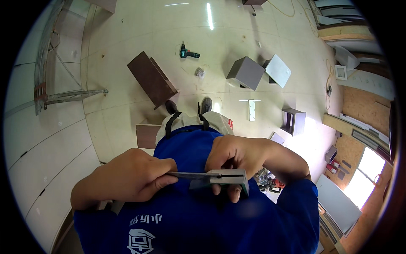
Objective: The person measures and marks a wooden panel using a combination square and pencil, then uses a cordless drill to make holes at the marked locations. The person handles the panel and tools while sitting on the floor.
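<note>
Close in front of my chest, my left hand pinches one end of a thin flat grey strip between thumb and fingers. The strip's other end meets a small pale rectangular block with a dark slot along its side and a greenish edge. My right hand is closed around the block, its fingertips showing below. Whether the strip goes into the slot or only lies against it I cannot tell.
On the floor ahead lie a brown cabinet piece, a cordless drill and a crumpled clear bag. Grey boxes stand to the right. A metal frame is at left, panels at right.
</note>
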{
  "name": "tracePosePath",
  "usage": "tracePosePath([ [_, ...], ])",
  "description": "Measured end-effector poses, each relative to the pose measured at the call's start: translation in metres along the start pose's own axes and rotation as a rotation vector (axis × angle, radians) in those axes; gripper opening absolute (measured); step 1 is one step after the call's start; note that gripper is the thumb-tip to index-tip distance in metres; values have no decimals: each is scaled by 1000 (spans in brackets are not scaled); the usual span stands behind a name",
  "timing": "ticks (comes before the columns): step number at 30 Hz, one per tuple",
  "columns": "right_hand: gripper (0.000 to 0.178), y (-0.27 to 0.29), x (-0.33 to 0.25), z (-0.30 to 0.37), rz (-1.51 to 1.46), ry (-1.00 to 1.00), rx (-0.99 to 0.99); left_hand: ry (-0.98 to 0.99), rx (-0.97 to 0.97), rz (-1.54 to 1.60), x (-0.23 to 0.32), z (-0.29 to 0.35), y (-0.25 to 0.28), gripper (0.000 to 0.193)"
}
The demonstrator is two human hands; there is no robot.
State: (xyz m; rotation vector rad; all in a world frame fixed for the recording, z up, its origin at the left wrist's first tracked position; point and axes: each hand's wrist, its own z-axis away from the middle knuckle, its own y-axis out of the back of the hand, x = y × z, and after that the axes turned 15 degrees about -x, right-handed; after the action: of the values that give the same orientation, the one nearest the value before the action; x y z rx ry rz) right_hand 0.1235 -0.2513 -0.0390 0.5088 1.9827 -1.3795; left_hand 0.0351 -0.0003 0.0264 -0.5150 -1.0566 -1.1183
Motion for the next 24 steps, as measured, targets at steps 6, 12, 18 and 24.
tracePosePath([
  [6, 27, 20, 26, -2, 2, 159, -147, -22, 9, 80, -9, -4, -5, 14],
  [12, 20, 18, 16, -1, -82, 35, -107, -59, 45, 86, -12, -1, -7, 16],
  [18, 17, 7, 5, 1, 46, -25, -38, -28, 35, 60, -5, 1, -14, 20],
  [24, 29, 1, 0, 4, 184, -25, 26, 15, -44, -43, 0, 1, -13, 16],
])
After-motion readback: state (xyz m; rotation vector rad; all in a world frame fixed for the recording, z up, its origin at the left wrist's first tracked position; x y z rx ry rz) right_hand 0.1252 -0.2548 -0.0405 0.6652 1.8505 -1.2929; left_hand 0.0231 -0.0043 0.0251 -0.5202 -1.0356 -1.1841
